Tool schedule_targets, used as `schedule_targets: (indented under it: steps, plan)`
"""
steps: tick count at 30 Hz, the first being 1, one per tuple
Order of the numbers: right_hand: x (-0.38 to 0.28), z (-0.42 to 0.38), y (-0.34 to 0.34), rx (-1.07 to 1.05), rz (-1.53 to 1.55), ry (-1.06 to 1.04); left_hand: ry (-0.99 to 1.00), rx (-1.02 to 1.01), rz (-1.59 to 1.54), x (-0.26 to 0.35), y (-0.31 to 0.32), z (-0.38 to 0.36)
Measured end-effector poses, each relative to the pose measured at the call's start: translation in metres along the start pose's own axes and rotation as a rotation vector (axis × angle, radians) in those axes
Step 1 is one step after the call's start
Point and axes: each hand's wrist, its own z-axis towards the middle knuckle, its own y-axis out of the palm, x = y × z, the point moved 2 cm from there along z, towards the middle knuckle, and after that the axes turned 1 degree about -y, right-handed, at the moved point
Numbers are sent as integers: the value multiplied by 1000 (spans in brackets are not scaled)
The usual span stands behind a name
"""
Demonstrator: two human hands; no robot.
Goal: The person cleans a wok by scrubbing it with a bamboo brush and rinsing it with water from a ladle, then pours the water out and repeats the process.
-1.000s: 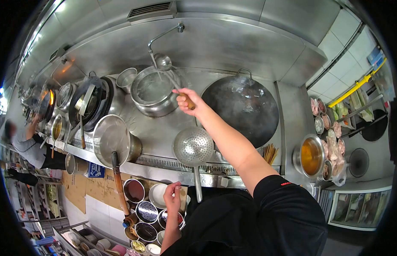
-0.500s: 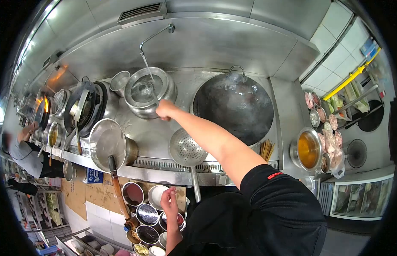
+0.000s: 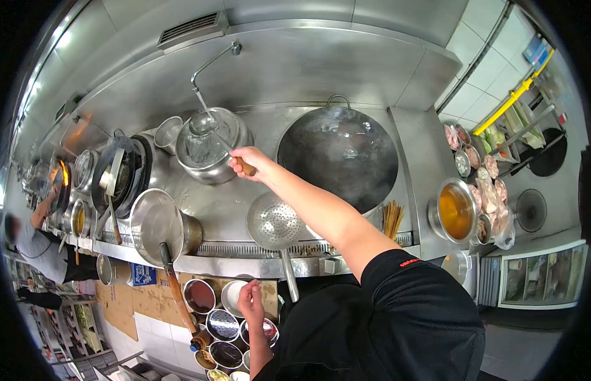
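My right hand [image 3: 246, 162] grips the wooden handle of a steel ladle [image 3: 201, 122], whose bowl is held over a steel pot of water [image 3: 210, 145] below a swivel tap [image 3: 210, 63]. A large dark wok [image 3: 338, 155] sits to the right of the pot, wet and steaming. My left hand [image 3: 251, 301] is low by my body, fingers curled over a group of small seasoning bowls [image 3: 222, 325]; whether it holds anything is unclear. A perforated skimmer [image 3: 274, 222] lies on the counter under my right arm.
A tilted steel pan with a long handle [image 3: 159, 222] rests at the counter's front left, near a black wok with utensils [image 3: 121, 168]. A pot of orange oil [image 3: 454, 213] and trays of raw ingredients [image 3: 489, 190] stand right. Another person [image 3: 35, 241] works far left by a flame.
My right hand drew the ladle leftward and lifted its bowl out over the water pot. The view shifted slightly; my left hand stays over the seasoning bowls.
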Motion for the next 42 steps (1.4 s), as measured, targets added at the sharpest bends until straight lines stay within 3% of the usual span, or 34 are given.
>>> schedule_targets:
  steps: [4, 11, 17, 20, 26, 31, 39, 41, 42]
  plan:
    - [-24, -14, -2, 39, -55, -127, 33, -28, -13, 6, 8, 6]
    - [-53, -15, -32, 153, 45, -141, 10, -34, -24, 7, 15, 8]
    - [-77, -22, -61, 78, 316, -79, 11, -53, -17, 1, 13, 9]
    - [-82, -18, -72, -104, 669, -9, 19, -74, 3, 5, 13, 9]
    - [-76, -34, -51, -228, 748, -25, 11, -84, -5, 12, 17, 8]
    - [-41, -42, -4, -133, 288, 52, 6, -99, 4, 8, 20, 8]
    - [48, -21, 29, 165, -434, -280, -48, -135, 43, 19, 20, 6]
    - [54, -22, 29, 225, -516, -243, -25, -150, 37, 21, 14, 6]
    - [52, -21, 28, 291, -748, -250, -24, -146, 26, 16, 10, 7]
